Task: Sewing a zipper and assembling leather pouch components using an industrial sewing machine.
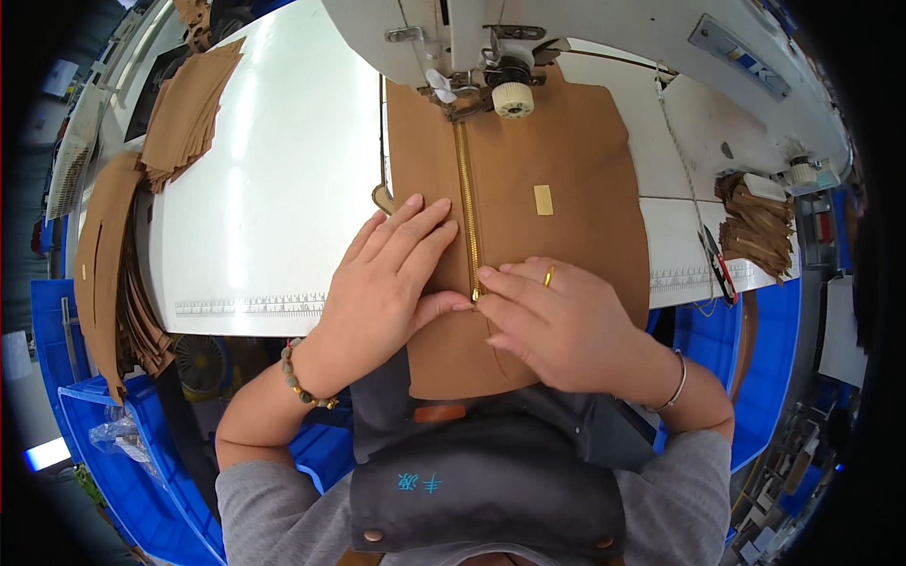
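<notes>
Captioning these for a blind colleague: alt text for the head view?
A person's left hand and right hand rest on brown material beside its gold zipper, the material's far end under a sewing machine on a white table.

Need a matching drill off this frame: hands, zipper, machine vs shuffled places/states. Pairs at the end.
1. zipper
2. left hand
3. right hand
4. sewing machine

A. over the far end of the brown panel
B. wears a gold ring, fingertips by the zipper's near end
C. gold, running lengthwise along the panel
D. mostly left of the zipper, beaded bracelet on its wrist

Pairs: 1-C, 2-D, 3-B, 4-A
</notes>
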A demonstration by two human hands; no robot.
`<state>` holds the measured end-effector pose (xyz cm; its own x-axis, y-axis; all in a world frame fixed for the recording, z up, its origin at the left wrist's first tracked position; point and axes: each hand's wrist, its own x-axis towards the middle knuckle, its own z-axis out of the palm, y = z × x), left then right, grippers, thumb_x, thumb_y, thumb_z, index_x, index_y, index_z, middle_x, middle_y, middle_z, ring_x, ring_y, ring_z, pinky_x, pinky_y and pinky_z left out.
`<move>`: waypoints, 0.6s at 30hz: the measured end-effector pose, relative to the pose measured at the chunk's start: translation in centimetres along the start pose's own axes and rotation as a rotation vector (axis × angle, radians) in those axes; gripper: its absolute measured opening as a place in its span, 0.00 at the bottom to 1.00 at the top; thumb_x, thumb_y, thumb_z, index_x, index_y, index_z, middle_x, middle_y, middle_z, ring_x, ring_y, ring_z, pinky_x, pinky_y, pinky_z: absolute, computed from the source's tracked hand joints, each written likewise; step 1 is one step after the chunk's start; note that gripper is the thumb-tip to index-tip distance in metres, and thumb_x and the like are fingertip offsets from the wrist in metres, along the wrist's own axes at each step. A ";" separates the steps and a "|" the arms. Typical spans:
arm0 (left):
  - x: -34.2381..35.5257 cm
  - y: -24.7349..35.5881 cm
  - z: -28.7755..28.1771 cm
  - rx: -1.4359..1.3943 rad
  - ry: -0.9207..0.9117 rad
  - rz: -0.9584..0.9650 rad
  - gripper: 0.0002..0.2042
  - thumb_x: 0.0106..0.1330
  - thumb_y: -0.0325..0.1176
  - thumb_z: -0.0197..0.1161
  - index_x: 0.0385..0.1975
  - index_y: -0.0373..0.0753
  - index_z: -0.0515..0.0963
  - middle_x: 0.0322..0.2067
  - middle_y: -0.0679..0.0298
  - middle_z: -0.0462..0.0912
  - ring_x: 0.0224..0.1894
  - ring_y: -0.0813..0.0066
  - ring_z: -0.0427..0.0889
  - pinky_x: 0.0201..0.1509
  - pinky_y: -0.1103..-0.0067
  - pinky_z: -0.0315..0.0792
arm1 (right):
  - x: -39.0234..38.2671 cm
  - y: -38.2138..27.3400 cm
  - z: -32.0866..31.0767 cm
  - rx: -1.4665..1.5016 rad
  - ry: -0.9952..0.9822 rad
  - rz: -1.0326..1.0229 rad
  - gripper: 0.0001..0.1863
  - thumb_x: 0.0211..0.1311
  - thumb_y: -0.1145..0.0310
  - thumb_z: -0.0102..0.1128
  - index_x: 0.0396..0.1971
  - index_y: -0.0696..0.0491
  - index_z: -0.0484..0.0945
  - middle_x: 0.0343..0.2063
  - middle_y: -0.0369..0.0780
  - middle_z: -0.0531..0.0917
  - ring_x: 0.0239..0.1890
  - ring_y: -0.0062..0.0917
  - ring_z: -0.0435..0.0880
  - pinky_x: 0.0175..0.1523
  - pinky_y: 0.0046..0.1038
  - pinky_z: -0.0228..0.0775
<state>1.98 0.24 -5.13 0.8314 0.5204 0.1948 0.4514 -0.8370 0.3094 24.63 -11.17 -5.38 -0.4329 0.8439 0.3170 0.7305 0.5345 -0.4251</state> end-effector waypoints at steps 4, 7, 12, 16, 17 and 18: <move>-0.2 0.1 0.0 -0.009 0.019 -0.010 0.36 0.59 0.49 0.74 0.65 0.35 0.74 0.69 0.54 0.75 0.73 0.50 0.71 0.75 0.55 0.65 | 2.0 1.9 -1.1 0.020 0.041 0.132 0.28 0.59 0.52 0.71 0.53 0.56 0.81 0.54 0.45 0.81 0.55 0.39 0.81 0.63 0.42 0.73; -0.3 -0.2 0.2 -0.046 0.026 -0.020 0.36 0.59 0.49 0.74 0.65 0.34 0.74 0.69 0.54 0.75 0.73 0.49 0.70 0.75 0.56 0.66 | 3.1 2.9 -1.0 -0.118 0.103 0.087 0.32 0.55 0.48 0.73 0.53 0.57 0.81 0.56 0.42 0.81 0.58 0.36 0.78 0.65 0.42 0.70; -0.2 -0.1 0.1 -0.125 0.062 -0.022 0.39 0.57 0.48 0.75 0.66 0.34 0.73 0.69 0.52 0.74 0.72 0.48 0.71 0.74 0.59 0.69 | 3.5 3.1 -0.8 -0.169 0.006 0.013 0.41 0.48 0.43 0.74 0.56 0.59 0.81 0.56 0.42 0.80 0.60 0.36 0.77 0.69 0.44 0.67; 0.1 0.2 0.0 -0.131 0.038 -0.013 0.42 0.55 0.50 0.74 0.68 0.31 0.71 0.69 0.51 0.73 0.70 0.47 0.73 0.73 0.61 0.70 | 3.6 3.0 -1.1 -0.201 -0.021 -0.001 0.42 0.46 0.43 0.74 0.56 0.59 0.81 0.56 0.42 0.80 0.61 0.36 0.77 0.71 0.44 0.67; 0.1 0.3 0.0 -0.114 0.020 0.000 0.43 0.56 0.51 0.73 0.68 0.28 0.71 0.69 0.51 0.74 0.70 0.47 0.73 0.73 0.61 0.68 | 3.7 3.0 -1.2 -0.201 -0.025 0.004 0.42 0.46 0.43 0.74 0.56 0.59 0.81 0.56 0.42 0.80 0.61 0.35 0.77 0.71 0.44 0.66; 0.2 0.4 -0.1 -0.115 0.022 -0.004 0.43 0.56 0.51 0.73 0.68 0.28 0.71 0.69 0.51 0.74 0.70 0.47 0.73 0.73 0.61 0.68 | 3.7 3.0 -1.3 -0.200 -0.029 0.008 0.41 0.46 0.44 0.74 0.56 0.59 0.81 0.56 0.42 0.81 0.61 0.34 0.77 0.71 0.44 0.66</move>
<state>2.33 0.05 -4.91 0.8215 0.5287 0.2135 0.4138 -0.8104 0.4147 25.87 -6.50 -4.39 -0.4400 0.8504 0.2886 0.8229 0.5104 -0.2496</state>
